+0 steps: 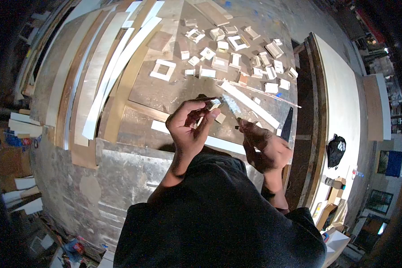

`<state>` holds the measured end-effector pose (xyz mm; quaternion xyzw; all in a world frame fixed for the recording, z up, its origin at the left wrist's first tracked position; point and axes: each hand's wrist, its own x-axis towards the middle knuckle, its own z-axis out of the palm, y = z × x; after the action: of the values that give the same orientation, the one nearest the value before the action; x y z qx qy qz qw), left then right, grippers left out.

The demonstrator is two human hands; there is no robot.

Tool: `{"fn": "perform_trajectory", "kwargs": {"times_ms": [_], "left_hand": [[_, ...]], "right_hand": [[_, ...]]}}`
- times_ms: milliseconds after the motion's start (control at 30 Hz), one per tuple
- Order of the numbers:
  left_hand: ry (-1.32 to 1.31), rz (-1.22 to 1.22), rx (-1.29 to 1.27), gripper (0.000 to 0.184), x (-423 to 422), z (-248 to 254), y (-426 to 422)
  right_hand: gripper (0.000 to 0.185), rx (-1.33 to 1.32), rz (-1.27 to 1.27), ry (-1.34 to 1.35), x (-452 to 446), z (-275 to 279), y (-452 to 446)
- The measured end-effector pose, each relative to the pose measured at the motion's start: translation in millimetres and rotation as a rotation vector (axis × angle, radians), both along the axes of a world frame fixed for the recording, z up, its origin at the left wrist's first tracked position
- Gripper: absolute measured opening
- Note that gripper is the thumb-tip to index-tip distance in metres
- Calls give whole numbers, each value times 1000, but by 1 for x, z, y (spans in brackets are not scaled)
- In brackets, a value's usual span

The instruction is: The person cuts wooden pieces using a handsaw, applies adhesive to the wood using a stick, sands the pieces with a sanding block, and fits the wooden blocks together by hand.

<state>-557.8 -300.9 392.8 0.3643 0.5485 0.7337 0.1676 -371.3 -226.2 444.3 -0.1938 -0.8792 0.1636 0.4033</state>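
My left hand [186, 124] is raised over the workbench, its thumb and fingers closed on a small pale wooden block [215, 105]. My right hand [267, 148] grips the dark handle of a short tool with a flat, mottled whitish blade [231, 105]; its exact kind is unclear. The blade's tip points up and left, close beside the block, and whether they touch cannot be made out. Another small wood piece [220, 118] shows just below the left fingertips. A long pale wood strip [251, 104] lies behind the blade.
Many small wooden blocks and frames lie across the bench's far side, including a square frame [162, 70]. Long boards [103, 85] are stacked at the left. To the right stands a pale-topped table [337, 98] with a black bag [336, 150] on it.
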Motion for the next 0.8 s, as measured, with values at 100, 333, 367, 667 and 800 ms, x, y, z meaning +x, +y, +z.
{"fn": "perform_trajectory", "kwargs": {"times_ms": [100,333,367,667,800], "left_hand": [[-43,5,50,22,3,-1,3],[-81,-20,112,21,4,-5,3],[-55,-16,78,20,5,-1,2],[-164,-38,72,22,5,-6,2],[-319,-157,-4,25,-3,-3,0]], "right_hand": [[25,70,56,-88,5,-2,0],[26,-1,-27,0,-3,2,1],[26,10,-24,14,-3,4,0],[20,53,70,-24,15,-14,5],[17,60,102,10,22,-8,6]]}}
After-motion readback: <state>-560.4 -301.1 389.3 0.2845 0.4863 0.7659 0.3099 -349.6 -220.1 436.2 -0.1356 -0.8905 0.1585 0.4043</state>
